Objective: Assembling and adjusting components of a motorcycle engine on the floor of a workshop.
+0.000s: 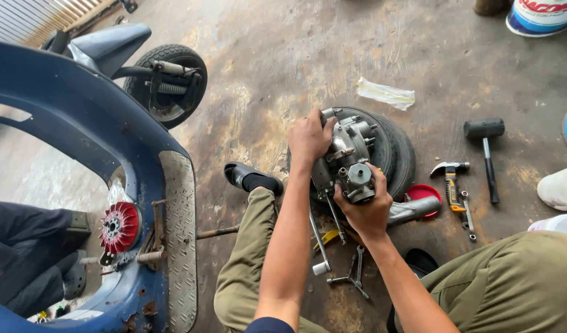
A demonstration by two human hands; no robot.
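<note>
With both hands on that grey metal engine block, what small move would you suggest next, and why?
Probably steady it first: the left hand grips the top of the grey metal engine block, the right hand holds it from below, and it leans against the black rubber tyre.

Both hands on a grey engine [348, 157] resting against a tyre [391, 148]: left hand [308, 139] gripping its top left edge, right hand [364, 206] clasped round its lower end. Right of the tyre, a red lid [426, 192], claw hammer [450, 179], spanner [467, 216] and black mallet [486, 145]. Well left of it, a blue scooter body [80, 123] with a red fan [119, 227]
</note>
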